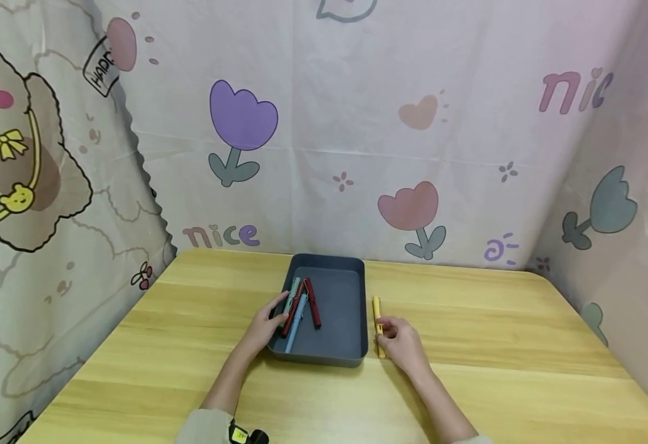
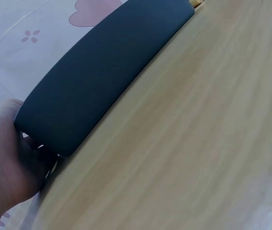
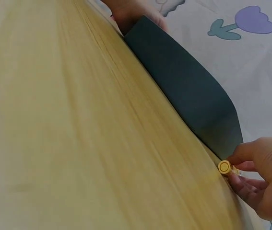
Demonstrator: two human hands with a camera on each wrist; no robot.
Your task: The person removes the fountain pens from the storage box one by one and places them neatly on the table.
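Observation:
A dark grey tray [image 1: 342,308] lies on the table, its outer wall [image 2: 97,72] filling much of the left wrist view. My left hand [image 1: 261,331] grips the tray's left side, with thumb and fingers over the rim. In the tray's left half lie a mint pen [image 1: 294,287], a blue pen [image 1: 297,323] and two dark red pens, one of them [image 1: 313,306] apart at the right. Just outside the right wall, a yellow pen [image 1: 376,307] lies lengthwise along the tray. My right hand [image 1: 404,346] pinches it between thumb and fingers; its round end [image 3: 224,167] faces the right wrist camera.
The wooden table [image 1: 490,327] extends to both sides of the tray. Behind it hangs a printed cloth [image 1: 324,123] with flowers and lettering, which also runs along both sides. A small black device [image 1: 249,435] shows by my left sleeve.

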